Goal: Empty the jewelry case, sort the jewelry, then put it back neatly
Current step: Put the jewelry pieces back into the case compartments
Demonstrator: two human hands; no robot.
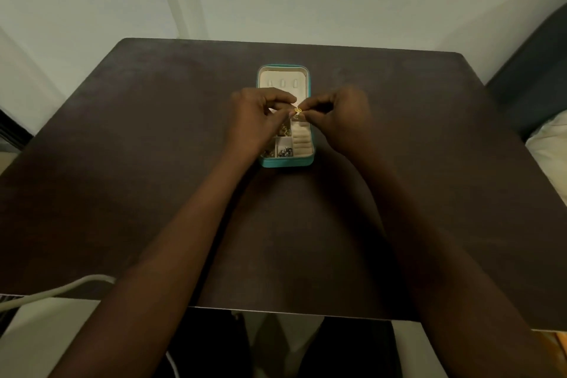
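Gold trinket [297, 111], pinched between both hands, too blurred to identify.

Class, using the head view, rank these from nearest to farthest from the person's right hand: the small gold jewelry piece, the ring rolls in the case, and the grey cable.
1. Small gold jewelry piece: pinched at the right hand's fingertips, shared with the left hand.
2. Ring rolls: in the case, just below the hand.
3. Grey cable: far off at the table's near left corner.

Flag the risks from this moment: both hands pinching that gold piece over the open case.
1. The gold piece is tiny, pinched only by fingertips of the left hand and right hand; a slip could drop it into the case.
2. The compartments still hold jewelry; it could get mixed in.
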